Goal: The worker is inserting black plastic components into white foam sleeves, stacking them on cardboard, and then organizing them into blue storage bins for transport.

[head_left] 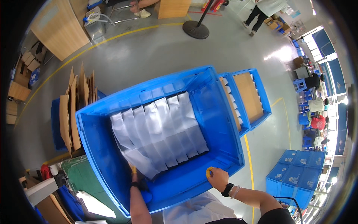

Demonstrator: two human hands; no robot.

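A large blue plastic bin (219, 112) stands tilted in front of me. Inside it, rows of thin whitish translucent sheets or sleeves (160, 128) lie packed in overlapping strips. My left hand (133, 177) reaches down inside the bin at the near left corner of these sheets. Yellow covering shows on its fingers, and the fingertips are partly hidden at the sheet edge. My right hand (218, 179) is at the bin's near right rim, its fingers curled closed with yellow covering on them. Whether anything small sits in that grip cannot be made out.
Brown cardboard sheets (74, 108) stand upright at left. Two blue bins topped with cardboard (249, 95) sit at right. Stacked blue crates (296, 173) are farther right. A black-based post (196, 30) stands ahead, and a person (261, 13) is on the floor beyond.
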